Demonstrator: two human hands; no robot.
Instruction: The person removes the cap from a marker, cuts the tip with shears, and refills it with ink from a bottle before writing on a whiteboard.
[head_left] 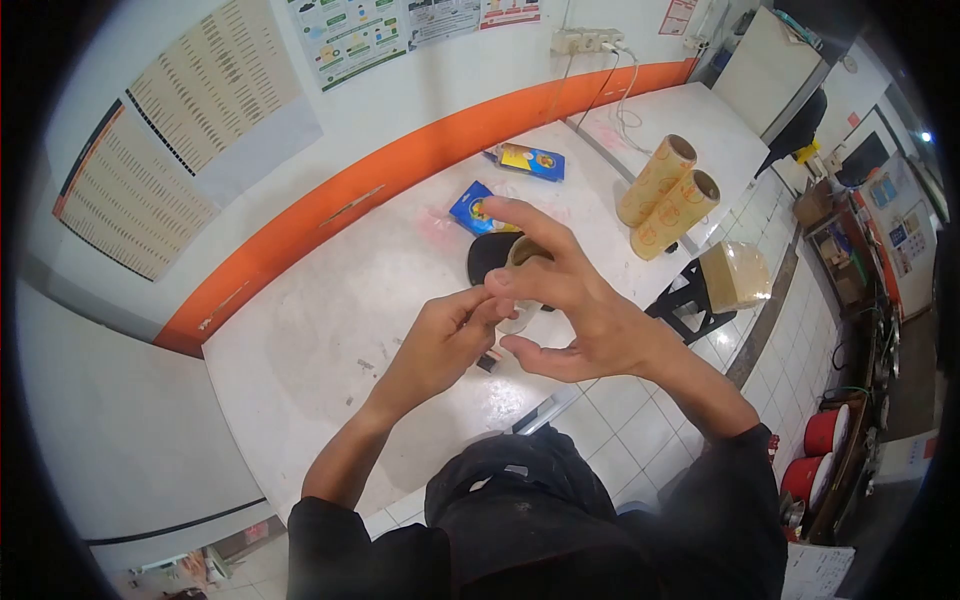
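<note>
My left hand is closed in a pinch above the white table, its fingertips against a finger of my right hand. Whatever the pinch holds, if anything, is too small to make out. My right hand has its fingers spread and curved, with nothing visible held in them. Just behind the fingers, a pale, ring-shaped roll is partly hidden, beside a black rounded object. A small dark piece lies below the hands.
Two blue-and-yellow packets, one nearer and one farther, lie toward the wall. Two large wrap rolls stand at the right. A cardboard box rests on a black stool beyond the table edge. Cables hang from a socket strip.
</note>
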